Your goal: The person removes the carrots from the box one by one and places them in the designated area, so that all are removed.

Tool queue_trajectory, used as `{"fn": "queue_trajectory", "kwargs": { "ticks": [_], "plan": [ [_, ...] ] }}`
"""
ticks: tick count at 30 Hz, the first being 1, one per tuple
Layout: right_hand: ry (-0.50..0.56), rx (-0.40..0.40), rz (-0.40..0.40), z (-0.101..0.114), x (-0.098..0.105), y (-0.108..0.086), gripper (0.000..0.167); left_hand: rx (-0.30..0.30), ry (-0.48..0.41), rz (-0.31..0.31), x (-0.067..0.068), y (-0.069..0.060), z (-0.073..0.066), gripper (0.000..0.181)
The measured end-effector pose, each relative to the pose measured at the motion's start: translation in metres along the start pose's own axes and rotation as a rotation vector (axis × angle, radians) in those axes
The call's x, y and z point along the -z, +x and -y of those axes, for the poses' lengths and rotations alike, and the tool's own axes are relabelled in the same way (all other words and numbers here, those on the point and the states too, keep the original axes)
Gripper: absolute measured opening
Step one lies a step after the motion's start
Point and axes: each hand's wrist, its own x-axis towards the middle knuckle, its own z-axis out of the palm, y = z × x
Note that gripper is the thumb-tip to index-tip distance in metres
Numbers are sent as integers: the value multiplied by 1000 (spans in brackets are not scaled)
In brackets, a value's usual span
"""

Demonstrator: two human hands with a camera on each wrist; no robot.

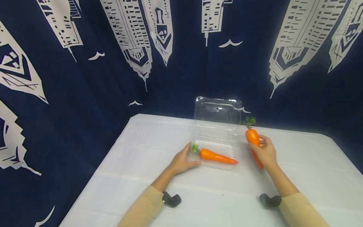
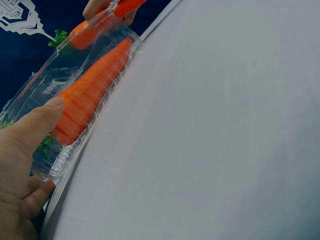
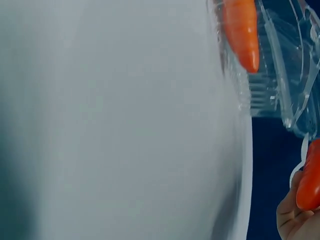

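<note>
The container (image 1: 216, 145) is appearing as thin, clear plastic, glossy, its ribbed walls (image 3: 262, 92) and lid (image 1: 218, 112) catching highlights. The carrot inside it (image 1: 216, 156) and the carrot beside it (image 1: 252, 137) are showing smooth, shiny, plastic-looking skins, whereas their leafy tops (image 1: 250, 121) are looking rough and matt. The surface (image 1: 224, 208) is presenting a smooth, faintly creased sheet covering. The backdrop (image 1: 181, 82) and sleeves (image 1: 143, 208) are reading as matt cloth, the wrist mounts (image 1: 171, 199) as dull plastic.
</note>
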Motion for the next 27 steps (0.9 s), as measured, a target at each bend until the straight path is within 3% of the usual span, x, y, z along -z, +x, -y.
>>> {"fn": "queue_trajectory", "kwargs": {
  "ticks": [11, 18, 27],
  "plan": [
    [0, -76, 6, -14, 8, 2, 71, 0, 2, -1, 0, -1, -1, 102],
    [-57, -100, 2, -21, 9, 1, 68, -12, 1, -5, -1, 0, 2, 102],
    [-132, -87, 20, -28, 9, 2, 67, -10, -5, -1, -1, 0, 2, 101]
  ]
}}
